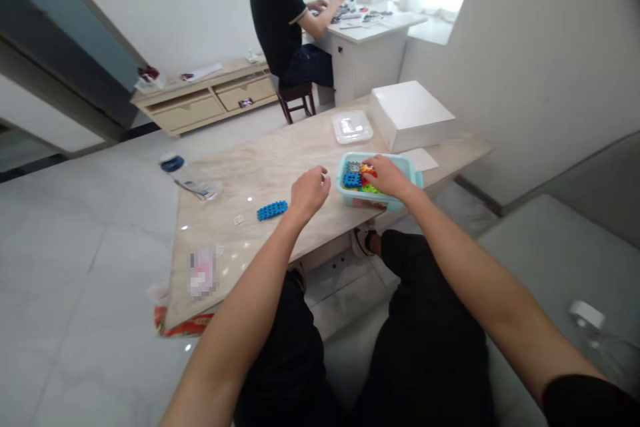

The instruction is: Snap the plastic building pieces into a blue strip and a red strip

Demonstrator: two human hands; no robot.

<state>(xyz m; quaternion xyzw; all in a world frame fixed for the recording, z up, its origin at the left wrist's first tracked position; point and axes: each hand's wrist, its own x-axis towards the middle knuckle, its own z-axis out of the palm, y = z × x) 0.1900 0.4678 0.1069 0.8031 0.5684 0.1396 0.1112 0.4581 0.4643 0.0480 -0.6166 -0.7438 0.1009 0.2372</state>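
Observation:
My right hand [387,177] reaches into a light-blue plastic box [400,203]. Its fingers are apart and touch orange and red building pieces [369,172]. Beside them in the box lie blue building pieces [352,179], a grey one [353,167] and lime-green ones [371,189]. Over the table, just left of the box, hovers my left hand [310,193] with its fingers curled together; what they hold, if anything, is hidden. A blue strip of joined building pieces [272,211] lies on the table left of that hand, near a small white piece [239,220].
The marble-patterned table [225,173] carries a white box [413,113], a clear lid [353,127], white paper [421,159], a blue-capped clear bottle [193,180] and a blurred pink packet [203,272]. A person in black [277,13] sits at another white table [370,33].

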